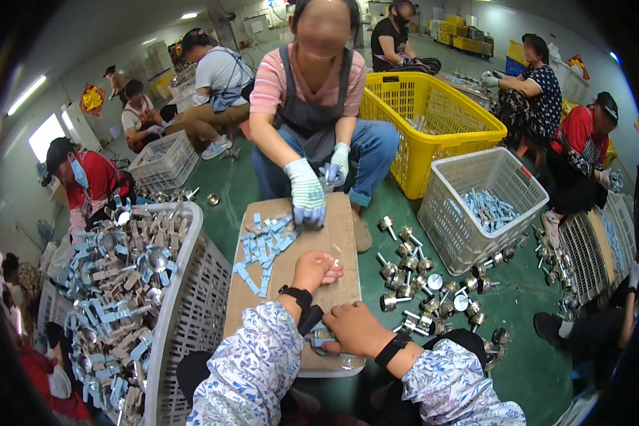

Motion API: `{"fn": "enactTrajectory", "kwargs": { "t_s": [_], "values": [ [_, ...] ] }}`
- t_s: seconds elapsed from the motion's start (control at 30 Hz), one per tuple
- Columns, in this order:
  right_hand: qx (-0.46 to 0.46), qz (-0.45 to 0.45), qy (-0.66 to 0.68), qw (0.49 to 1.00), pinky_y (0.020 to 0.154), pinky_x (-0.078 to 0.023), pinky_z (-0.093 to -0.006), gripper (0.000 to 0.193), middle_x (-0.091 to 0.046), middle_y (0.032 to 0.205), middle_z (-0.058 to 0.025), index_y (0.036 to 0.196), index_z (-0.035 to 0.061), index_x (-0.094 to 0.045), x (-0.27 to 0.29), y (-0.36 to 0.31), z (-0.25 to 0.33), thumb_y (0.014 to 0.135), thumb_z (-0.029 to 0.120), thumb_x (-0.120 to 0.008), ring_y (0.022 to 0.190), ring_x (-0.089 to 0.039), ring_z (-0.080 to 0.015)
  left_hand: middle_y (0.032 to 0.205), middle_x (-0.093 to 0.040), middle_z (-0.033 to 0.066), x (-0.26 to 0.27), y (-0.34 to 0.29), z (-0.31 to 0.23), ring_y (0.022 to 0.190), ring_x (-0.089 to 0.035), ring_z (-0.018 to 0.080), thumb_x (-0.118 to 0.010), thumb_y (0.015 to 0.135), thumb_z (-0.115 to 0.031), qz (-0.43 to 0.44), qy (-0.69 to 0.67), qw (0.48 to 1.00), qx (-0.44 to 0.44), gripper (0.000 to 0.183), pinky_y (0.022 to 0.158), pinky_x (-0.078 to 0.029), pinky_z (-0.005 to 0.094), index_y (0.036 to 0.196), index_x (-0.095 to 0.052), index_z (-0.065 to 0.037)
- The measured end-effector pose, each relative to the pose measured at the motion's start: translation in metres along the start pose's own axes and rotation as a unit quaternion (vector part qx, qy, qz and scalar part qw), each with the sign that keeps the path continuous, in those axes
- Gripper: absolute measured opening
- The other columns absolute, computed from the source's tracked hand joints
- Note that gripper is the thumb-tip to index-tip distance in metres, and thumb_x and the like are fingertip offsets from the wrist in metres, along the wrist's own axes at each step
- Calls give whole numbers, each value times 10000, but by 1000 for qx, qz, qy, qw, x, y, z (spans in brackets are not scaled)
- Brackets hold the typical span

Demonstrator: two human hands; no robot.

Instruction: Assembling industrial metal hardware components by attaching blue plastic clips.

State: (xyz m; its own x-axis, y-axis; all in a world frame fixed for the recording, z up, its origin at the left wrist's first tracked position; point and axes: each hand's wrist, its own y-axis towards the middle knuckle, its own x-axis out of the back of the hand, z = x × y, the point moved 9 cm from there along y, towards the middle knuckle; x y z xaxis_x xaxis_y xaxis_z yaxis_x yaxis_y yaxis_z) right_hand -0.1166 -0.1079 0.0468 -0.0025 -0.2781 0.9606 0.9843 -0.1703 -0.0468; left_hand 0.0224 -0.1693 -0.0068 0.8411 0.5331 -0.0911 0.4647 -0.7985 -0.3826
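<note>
My left hand (318, 270) is above the middle of a cardboard-topped board (284, 341), fingers curled, with a small white piece (336, 263) at the fingertips. My right hand (358, 329) lies palm down near the board's close edge. Its thumb and fingers close around a light-blue piece (322, 336), mostly hidden by the hand. Flat light-blue pieces (263, 245) lie scattered on the far left of the board. Across from me, a person's gloved hand (308, 199) reaches down to these pieces.
A grey crate (186, 312) heaped with blue and brown pieces stands at my left. Metal strainer-like parts with stems (408, 273) are strewn over the green floor at right. Behind them stand a white crate (440, 213) of blue pieces and a yellow crate (419, 160). Several people sit around.
</note>
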Motion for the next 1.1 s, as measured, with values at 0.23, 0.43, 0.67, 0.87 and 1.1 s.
{"fn": "enactTrajectory", "kwargs": {
  "t_s": [0.23, 0.43, 0.67, 0.87, 1.1],
  "values": [
    [-5, -54, 39, 998, 805, -449, -478, 472, -597, 998, -130, 1015, 68, -612, 5, 3, -11, 744, 430, -746, 959, -608, -340, 964, -695, 141, 17, -17, -32, 845, -697, 211, -582, 875, 19, 34, -43, 995, -88, 191, 715, -581, 292, 1065, -607, 26],
    [-38, -62, 99, 992, 843, -451, -460, 526, -643, 959, -166, 1013, 16, -595, 17, 4, -22, 730, 428, -760, 943, -639, -355, 1110, -700, 181, 12, -60, -63, 1029, -702, 235, -588, 976, -128, 38, 29, 988, -148, 182, 817, -572, 244, 1096, -582, 9],
    [-76, -73, 110, 988, 869, -438, -460, 631, -689, 854, -224, 1022, -29, -538, 6, 4, -30, 684, 442, -788, 861, -665, -398, 1047, -713, 175, 12, -128, -28, 961, -697, 214, -565, 972, -90, 23, -29, 968, -249, 144, 857, -545, 283, 1062, -572, 22],
    [-60, -48, 98, 992, 844, -474, -459, 637, -686, 879, -221, 1001, -29, -551, 4, 6, -27, 699, 477, -795, 868, -667, -397, 1032, -721, 167, 12, -181, 19, 985, -676, 186, -566, 967, -24, 27, 7, 980, -195, 75, 905, -523, 311, 1028, -575, 19],
    [-10, -74, 108, 991, 791, -510, -461, 623, -664, 862, -218, 952, -28, -582, 9, 11, -17, 695, 499, -792, 870, -662, -402, 1041, -729, 128, 14, -196, 41, 1020, -683, 190, -564, 969, 3, -30, 86, 933, -349, 73, 1038, -471, 405, 936, -627, -16]
  ]
}}
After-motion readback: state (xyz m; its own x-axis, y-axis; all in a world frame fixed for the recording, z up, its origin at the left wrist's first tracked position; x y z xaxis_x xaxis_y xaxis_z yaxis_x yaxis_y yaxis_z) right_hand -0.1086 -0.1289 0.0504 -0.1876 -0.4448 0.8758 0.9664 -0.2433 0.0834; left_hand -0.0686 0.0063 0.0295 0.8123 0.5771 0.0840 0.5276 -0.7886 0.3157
